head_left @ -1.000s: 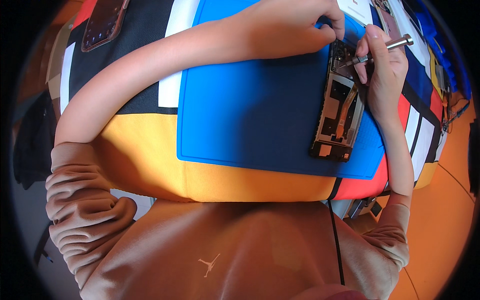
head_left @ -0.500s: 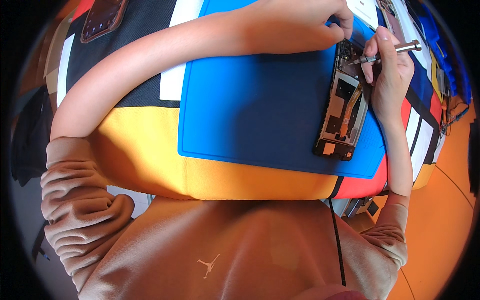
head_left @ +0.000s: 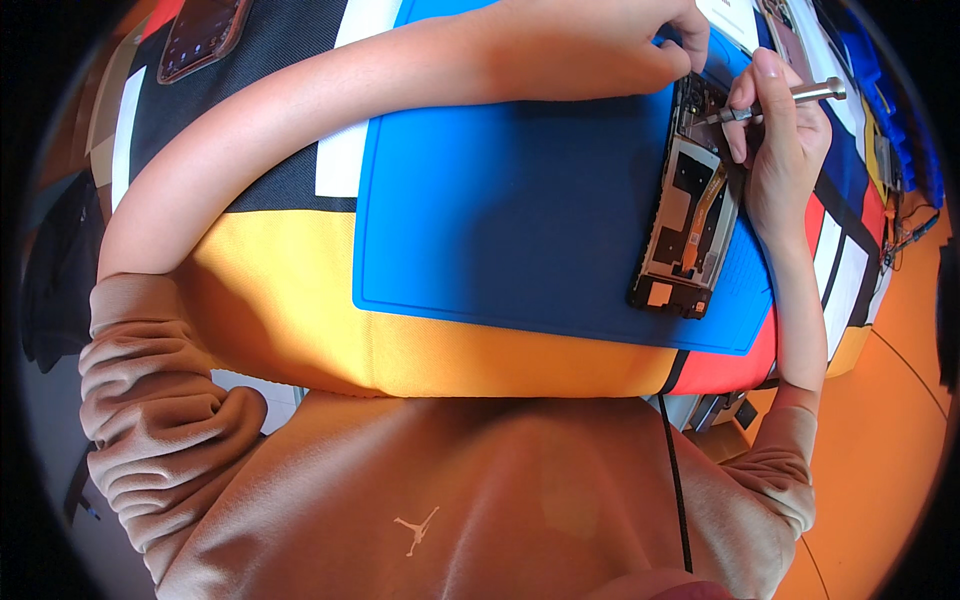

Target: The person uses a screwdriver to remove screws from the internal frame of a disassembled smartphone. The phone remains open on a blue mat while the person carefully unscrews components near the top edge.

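One opened phone (head_left: 681, 235), inner frame bared and an orange ribbon cable (head_left: 706, 207) along it, lay slightly aslant on the right part of one blue mat (head_left: 540, 230), a spot I judged convenient for the right hand (head_left: 792, 140). That hand, in my remote head view, grasped one slim metal screwdriver (head_left: 816, 91) between thumb and fingers, pen-fashion, probably for fine control; its tip pointed into the phone's far part, though I could not tell whether it touched. One left hand (head_left: 625, 48) reached across the mat, thumb and forefinger bent together at the phone's far end, perhaps to steady it; whether they pinched anything I could not tell. The mat, flat on one patterned cloth (head_left: 285, 300), presumably cushioned the phone against sliding. One second phone (head_left: 204, 38) lay far left, well apart from both hands, seemingly kept out of the way.
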`<state>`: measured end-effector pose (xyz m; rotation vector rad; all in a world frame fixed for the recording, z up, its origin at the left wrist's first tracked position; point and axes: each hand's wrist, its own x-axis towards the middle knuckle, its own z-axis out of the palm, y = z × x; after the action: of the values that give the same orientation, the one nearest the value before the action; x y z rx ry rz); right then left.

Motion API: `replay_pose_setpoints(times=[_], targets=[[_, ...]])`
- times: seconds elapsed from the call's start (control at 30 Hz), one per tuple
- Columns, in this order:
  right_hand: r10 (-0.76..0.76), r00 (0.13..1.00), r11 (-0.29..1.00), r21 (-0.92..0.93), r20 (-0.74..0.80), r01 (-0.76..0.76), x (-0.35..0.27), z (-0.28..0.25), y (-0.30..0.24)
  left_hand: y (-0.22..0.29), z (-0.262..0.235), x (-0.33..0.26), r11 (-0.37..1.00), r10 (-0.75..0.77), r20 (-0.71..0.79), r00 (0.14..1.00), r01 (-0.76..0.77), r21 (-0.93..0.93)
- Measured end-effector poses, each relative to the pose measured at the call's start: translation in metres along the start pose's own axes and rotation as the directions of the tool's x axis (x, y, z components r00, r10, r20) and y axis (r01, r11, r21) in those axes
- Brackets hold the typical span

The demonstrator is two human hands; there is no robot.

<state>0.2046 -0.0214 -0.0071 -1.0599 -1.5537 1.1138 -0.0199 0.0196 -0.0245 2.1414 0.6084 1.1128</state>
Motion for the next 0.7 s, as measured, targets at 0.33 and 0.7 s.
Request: replay_pose_setpoints(times=[0.33, 0.7], targets=[[-0.100, 0.995, 0.984, -0.144, 0.018, 0.102, -0.008, 0.007, -0.005, 0.006, -0.004, -0.004, 0.997, 0.064, -0.012, 0.998, -0.064, 0.036], [-0.159, 0.875, 0.787, -0.476, 0.458, 0.392, -0.002, 0.002, -0.034, -0.008, 0.001, -0.001, 0.993, 0.113, -0.032, 0.993, -0.112, 0.034]])
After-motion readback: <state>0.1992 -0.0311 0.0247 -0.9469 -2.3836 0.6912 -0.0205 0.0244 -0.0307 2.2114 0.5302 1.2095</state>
